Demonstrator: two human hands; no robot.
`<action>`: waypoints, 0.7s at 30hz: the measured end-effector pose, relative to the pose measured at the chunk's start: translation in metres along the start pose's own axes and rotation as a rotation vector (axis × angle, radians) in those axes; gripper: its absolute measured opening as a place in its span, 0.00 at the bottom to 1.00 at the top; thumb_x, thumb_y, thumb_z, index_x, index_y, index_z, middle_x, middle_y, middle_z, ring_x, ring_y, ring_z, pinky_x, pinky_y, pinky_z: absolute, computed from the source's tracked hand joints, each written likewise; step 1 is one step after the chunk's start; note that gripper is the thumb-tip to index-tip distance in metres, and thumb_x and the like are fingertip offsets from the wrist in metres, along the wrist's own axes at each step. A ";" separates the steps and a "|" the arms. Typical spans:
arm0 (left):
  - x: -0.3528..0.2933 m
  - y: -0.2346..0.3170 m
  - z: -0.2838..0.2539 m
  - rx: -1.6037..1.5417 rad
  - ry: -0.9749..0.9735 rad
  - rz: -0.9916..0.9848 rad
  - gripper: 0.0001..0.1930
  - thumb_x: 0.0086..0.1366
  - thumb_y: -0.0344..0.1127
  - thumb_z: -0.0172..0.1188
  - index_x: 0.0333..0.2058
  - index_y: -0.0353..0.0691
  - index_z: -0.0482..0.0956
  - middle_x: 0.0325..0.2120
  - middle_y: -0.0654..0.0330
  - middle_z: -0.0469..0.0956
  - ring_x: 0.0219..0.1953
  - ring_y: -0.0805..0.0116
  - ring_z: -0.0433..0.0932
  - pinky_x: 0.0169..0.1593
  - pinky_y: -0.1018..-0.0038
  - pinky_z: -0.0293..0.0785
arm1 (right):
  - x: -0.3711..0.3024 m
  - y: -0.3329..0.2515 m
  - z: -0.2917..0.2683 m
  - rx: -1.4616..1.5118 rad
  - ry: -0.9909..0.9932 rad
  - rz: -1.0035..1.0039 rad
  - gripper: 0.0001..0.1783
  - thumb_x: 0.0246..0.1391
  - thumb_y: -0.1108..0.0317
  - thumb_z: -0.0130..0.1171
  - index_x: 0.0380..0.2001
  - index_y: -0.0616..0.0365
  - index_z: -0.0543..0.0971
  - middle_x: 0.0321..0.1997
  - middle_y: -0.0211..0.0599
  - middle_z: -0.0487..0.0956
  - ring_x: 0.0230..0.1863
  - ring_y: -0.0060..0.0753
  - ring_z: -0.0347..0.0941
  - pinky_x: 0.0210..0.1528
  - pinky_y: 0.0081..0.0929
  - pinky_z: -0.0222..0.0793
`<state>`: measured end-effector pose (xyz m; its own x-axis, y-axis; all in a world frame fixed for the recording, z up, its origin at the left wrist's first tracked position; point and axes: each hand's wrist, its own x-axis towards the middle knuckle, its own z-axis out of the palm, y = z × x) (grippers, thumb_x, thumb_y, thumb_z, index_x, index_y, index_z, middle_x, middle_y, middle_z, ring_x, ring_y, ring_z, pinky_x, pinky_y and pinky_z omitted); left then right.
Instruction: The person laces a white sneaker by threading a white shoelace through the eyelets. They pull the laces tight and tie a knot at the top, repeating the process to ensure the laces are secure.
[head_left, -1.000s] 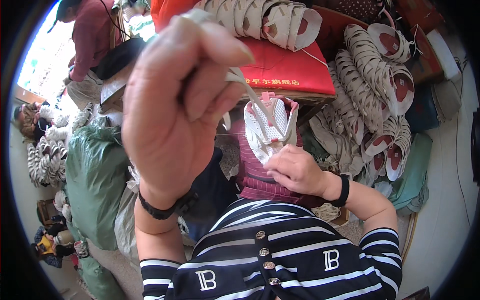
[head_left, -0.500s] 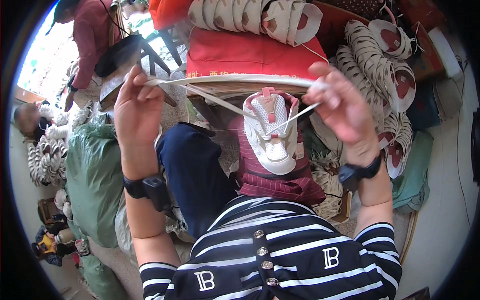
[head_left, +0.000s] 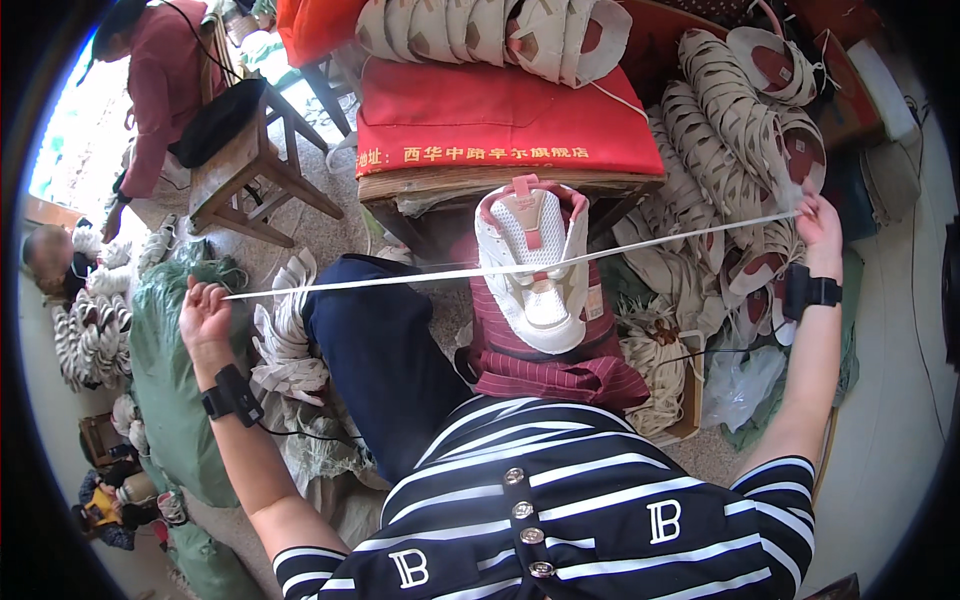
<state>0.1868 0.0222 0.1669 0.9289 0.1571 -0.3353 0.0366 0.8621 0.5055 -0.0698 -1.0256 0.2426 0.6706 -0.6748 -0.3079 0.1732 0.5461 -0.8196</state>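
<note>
A white shoe with pink trim point(head_left: 536, 262) rests sole-down on a striped red cloth point(head_left: 560, 355) over my lap. A long white lace point(head_left: 420, 277) runs through the shoe and is stretched taut to both sides. My left hand point(head_left: 206, 315) pinches the lace's left end far out to the left. My right hand point(head_left: 818, 224) grips the right end, raised out to the right. Both wrists wear black bands.
A wooden stool with a red cushion point(head_left: 500, 130) stands ahead, shoe uppers stacked on top point(head_left: 490, 30). More uppers pile at right point(head_left: 720, 130) and left point(head_left: 285, 335). A green sack point(head_left: 175, 400) lies left. A person in red point(head_left: 150, 80) bends by a wooden chair point(head_left: 240, 170).
My hands have spread far apart, pulling the lace out straight and tight on both sides of the shoe. A second ago my left hand was raised close to the camera.
</note>
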 end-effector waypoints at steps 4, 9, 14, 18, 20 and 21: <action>0.000 0.030 -0.028 0.277 0.087 0.225 0.14 0.79 0.35 0.42 0.48 0.36 0.75 0.21 0.68 0.64 0.18 0.76 0.57 0.22 0.76 0.56 | -0.006 -0.002 -0.059 -0.159 0.363 -0.187 0.09 0.66 0.73 0.52 0.45 0.62 0.78 0.25 0.23 0.70 0.18 0.16 0.57 0.16 0.16 0.51; -0.103 -0.094 0.104 1.386 -0.055 0.703 0.15 0.74 0.30 0.49 0.53 0.36 0.79 0.39 0.62 0.77 0.30 0.76 0.71 0.34 0.77 0.71 | -0.080 0.111 0.042 -0.523 0.059 -0.115 0.16 0.62 0.69 0.57 0.52 0.60 0.77 0.29 0.25 0.77 0.19 0.11 0.60 0.15 0.12 0.49; -0.171 -0.224 0.173 1.268 -0.564 0.179 0.14 0.78 0.39 0.50 0.48 0.37 0.81 0.28 0.66 0.77 0.28 0.82 0.71 0.31 0.83 0.67 | -0.197 0.201 0.202 -0.754 -0.385 0.084 0.16 0.63 0.64 0.60 0.50 0.61 0.75 0.33 0.32 0.83 0.24 0.14 0.72 0.24 0.12 0.63; -0.172 -0.300 0.147 1.178 -0.764 -0.080 0.12 0.77 0.34 0.51 0.45 0.33 0.80 0.35 0.62 0.83 0.31 0.80 0.75 0.35 0.82 0.73 | -0.225 0.250 0.226 -0.805 -0.711 0.180 0.07 0.66 0.66 0.60 0.40 0.58 0.78 0.33 0.26 0.81 0.29 0.12 0.72 0.32 0.13 0.65; -0.185 -0.310 0.146 1.295 -0.739 -0.116 0.12 0.76 0.37 0.53 0.41 0.35 0.81 0.28 0.68 0.80 0.26 0.83 0.70 0.31 0.82 0.68 | -0.229 0.262 0.228 -0.803 -0.792 0.169 0.06 0.66 0.67 0.60 0.37 0.58 0.79 0.33 0.23 0.77 0.35 0.13 0.70 0.39 0.15 0.66; -0.187 -0.316 0.141 1.286 -0.751 -0.096 0.12 0.76 0.38 0.54 0.40 0.36 0.82 0.26 0.70 0.78 0.25 0.84 0.68 0.30 0.83 0.66 | -0.228 0.263 0.231 -0.844 -0.808 0.144 0.06 0.66 0.68 0.60 0.36 0.59 0.79 0.33 0.22 0.77 0.34 0.13 0.70 0.39 0.16 0.67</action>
<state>0.0537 -0.3473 0.1824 0.8577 -0.4970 -0.1317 0.0271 -0.2121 0.9769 -0.0110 -0.6134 0.2086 0.9599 0.0425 -0.2771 -0.2708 -0.1143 -0.9558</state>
